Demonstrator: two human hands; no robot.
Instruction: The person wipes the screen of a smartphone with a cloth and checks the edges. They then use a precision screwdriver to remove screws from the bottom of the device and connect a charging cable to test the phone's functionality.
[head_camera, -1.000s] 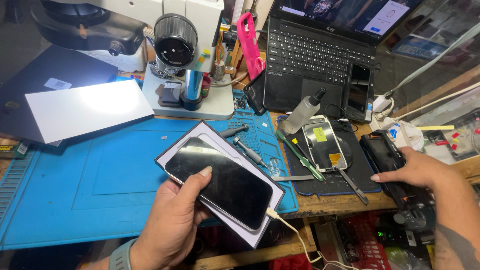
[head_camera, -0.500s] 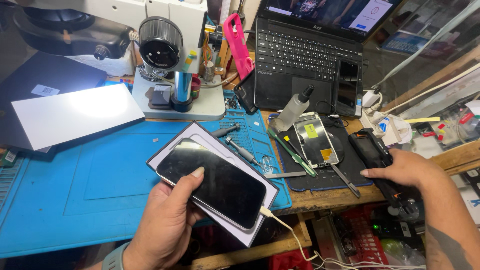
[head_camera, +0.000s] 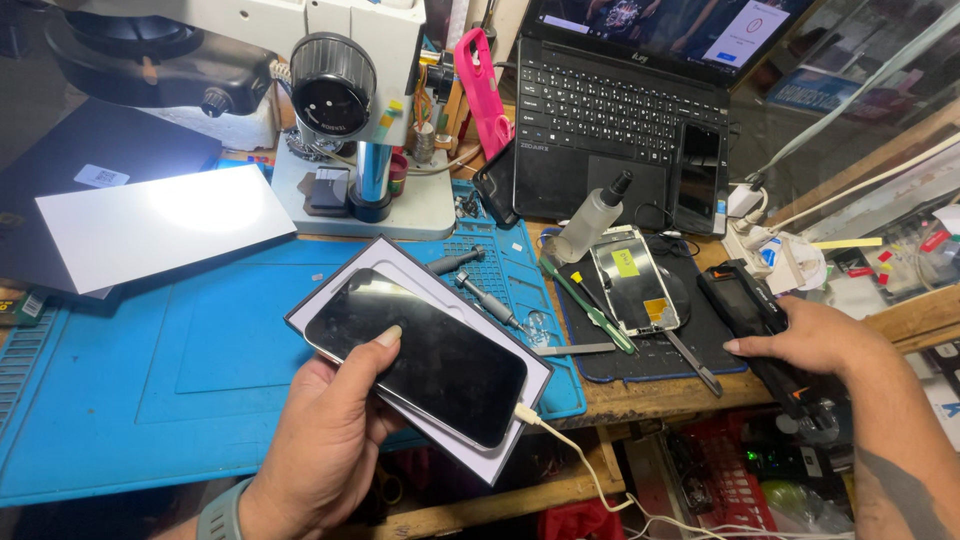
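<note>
Black glass fills the near middle — a dark-screened smartphone (head_camera: 425, 365) lies flat on a white-faced phone box (head_camera: 500, 425), and the left hand (head_camera: 325, 450) grips both together from below, thumb pressed across the screen's left end. A white charging cable (head_camera: 590, 480) is plugged into the phone's right end and trails off the bench edge. Under it all lies the blue repair mat (head_camera: 150, 370). Over on the right, the right hand (head_camera: 815, 340) rests palm-down on a black handheld device (head_camera: 750, 310) at the bench's edge, fingers laid over it; whether they close around it, I cannot tell. Between the hands, on a small black mat (head_camera: 650, 355), sits a bare phone screen panel (head_camera: 635, 280), a green-handled tool (head_camera: 585, 305) just left of it. Further back — a microscope (head_camera: 350, 90) and an open laptop (head_camera: 620, 110).
</note>
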